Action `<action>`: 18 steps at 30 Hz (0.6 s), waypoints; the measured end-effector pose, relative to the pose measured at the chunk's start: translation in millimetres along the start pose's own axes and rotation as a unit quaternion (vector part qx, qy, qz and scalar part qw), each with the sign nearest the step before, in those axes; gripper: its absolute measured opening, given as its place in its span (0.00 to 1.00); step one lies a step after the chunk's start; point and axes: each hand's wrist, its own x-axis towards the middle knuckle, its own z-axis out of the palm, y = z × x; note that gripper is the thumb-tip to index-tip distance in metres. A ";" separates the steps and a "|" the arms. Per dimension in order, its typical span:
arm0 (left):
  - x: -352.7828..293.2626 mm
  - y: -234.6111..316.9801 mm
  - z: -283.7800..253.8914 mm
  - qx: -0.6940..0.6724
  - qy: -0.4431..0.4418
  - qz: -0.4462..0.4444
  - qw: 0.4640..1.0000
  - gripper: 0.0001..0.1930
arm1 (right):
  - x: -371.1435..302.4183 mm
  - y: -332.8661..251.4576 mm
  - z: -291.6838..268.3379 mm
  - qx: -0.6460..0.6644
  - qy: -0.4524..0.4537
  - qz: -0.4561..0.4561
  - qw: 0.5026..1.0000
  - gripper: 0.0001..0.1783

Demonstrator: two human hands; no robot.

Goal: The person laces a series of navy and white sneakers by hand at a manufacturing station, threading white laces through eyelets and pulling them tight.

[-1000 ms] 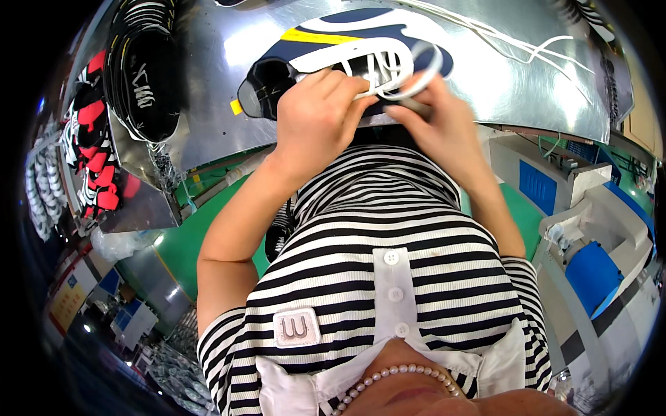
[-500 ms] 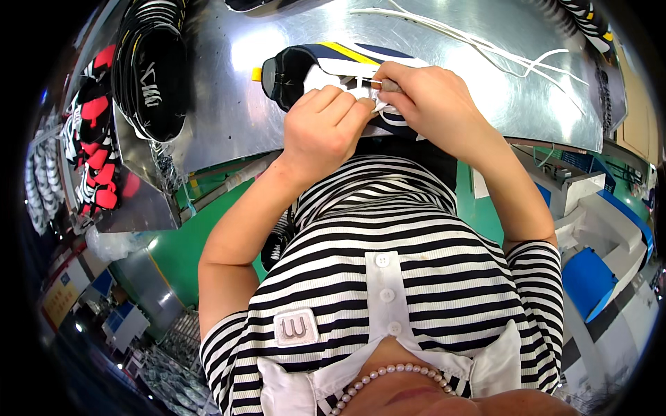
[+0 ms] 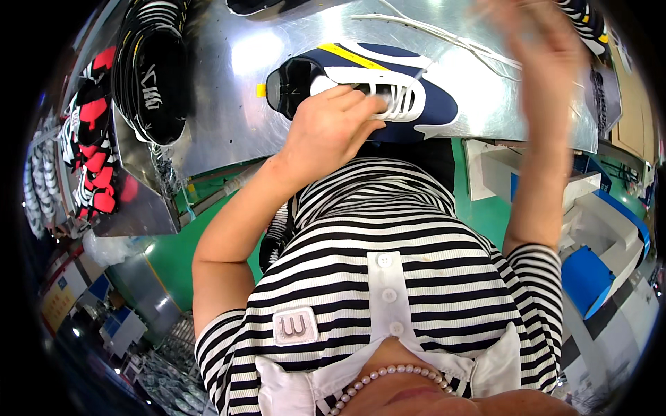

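A navy and white sneaker [image 3: 439,105] with a yellow stripe lies on its sole on the metal table, its toe to the right. White laces [image 3: 401,101] cross its front part. My left hand [image 3: 331,125] is closed at the shoe's near side, its thumb and fingers pinching at the lacing edge; the fingers cover part of the opening. Raised to the upper right, away from the shoe, my right hand [image 3: 533,35] is smeared by motion, so its fingers and anything in them cannot be made out.
Loose white laces [image 3: 444,35] lie on the metal table [image 3: 222,97] beyond the sneaker. A stack of black shoe uppers [image 3: 158,90] stands at the left, with red, black and white pieces [image 3: 97,152] beside it. More dark shoe pieces [image 3: 586,28] sit at the far right.
My right hand has left the lacing and swung up and to the right, uncovering the toe and crossed laces. My left hand remains at the shoe, nearly in place.
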 end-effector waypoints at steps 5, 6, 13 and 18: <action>2.1 3.5 -17.0 -0.146 -0.043 -0.199 0.968 0.33 | -55.1 34.0 74.3 0.031 -0.141 0.163 0.976 0.08; 1.8 3.4 -18.3 -0.166 -0.046 -0.235 0.957 0.34 | -56.1 36.7 77.2 0.000 -0.150 0.172 0.974 0.08; 1.2 -8.2 -14.2 -0.219 0.041 -0.337 0.915 0.31 | -43.4 -4.2 51.3 0.179 -0.368 0.257 0.876 0.09; 4.1 -12.9 -1.6 -0.175 0.092 -0.310 0.930 0.25 | -43.7 35.8 76.9 -0.008 -0.206 0.204 0.957 0.05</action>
